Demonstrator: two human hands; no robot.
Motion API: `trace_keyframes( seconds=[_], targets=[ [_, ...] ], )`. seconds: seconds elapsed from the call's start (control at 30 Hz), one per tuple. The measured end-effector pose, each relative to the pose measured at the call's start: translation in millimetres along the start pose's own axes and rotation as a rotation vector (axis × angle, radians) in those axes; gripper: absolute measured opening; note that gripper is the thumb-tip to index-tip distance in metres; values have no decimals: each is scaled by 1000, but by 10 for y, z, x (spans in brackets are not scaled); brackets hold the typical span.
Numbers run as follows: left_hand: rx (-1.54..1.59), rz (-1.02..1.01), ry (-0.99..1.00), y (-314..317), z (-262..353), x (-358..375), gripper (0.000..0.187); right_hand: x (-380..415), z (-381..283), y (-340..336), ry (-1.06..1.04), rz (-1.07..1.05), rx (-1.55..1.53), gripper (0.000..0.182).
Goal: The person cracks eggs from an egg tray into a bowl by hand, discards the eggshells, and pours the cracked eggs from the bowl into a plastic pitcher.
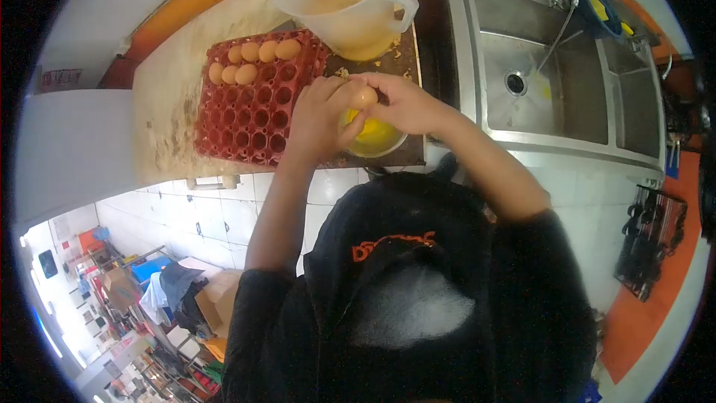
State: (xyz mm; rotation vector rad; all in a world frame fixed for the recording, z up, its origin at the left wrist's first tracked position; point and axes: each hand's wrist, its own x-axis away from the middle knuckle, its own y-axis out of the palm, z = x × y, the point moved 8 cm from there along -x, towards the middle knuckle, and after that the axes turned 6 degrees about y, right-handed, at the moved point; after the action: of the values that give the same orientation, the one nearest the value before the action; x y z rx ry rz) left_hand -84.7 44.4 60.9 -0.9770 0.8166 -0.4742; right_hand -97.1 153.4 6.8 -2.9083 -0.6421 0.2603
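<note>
A brown egg (364,97) is held between my two hands, close over a bowl (373,154). Yellow egg liquid (377,133) shows inside that bowl. My left hand (321,113) comes in beside the egg tray, its fingers curled around the egg's left side. From the other side, my right hand (409,106) closes its thumb and fingers at the egg. The palms hide part of the shell and of the bowl's rim. Left of my hands lies a red egg tray (237,113), with several brown eggs (267,51) in its far rows and bare hollows nearer me.
Beyond the bowl stands a large translucent pitcher (335,0) with its handle to the right. Crumbs and stains mark the worktop (168,97). A steel double sink (544,130) with a faucet hose is at the right. White tiles cover the floor (201,216).
</note>
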Motion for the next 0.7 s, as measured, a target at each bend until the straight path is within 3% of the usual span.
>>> trace_keyframes(
  seconds=[0.23,0.43,0.5,0.7],
  targets=[
    [-48,38,8,-13,25,-19,44,-35,-151,170,170,-55,79,45],
    [-213,18,-16,237,-83,63,47,-92,94,247,206,45,336,52],
    [-242,111,25,264,-104,104,39,-106,133,262,223,66,394,54],
    [-263,112,56,282,-154,154,38,-101,0,222,59,54,577,53]
  ],
)
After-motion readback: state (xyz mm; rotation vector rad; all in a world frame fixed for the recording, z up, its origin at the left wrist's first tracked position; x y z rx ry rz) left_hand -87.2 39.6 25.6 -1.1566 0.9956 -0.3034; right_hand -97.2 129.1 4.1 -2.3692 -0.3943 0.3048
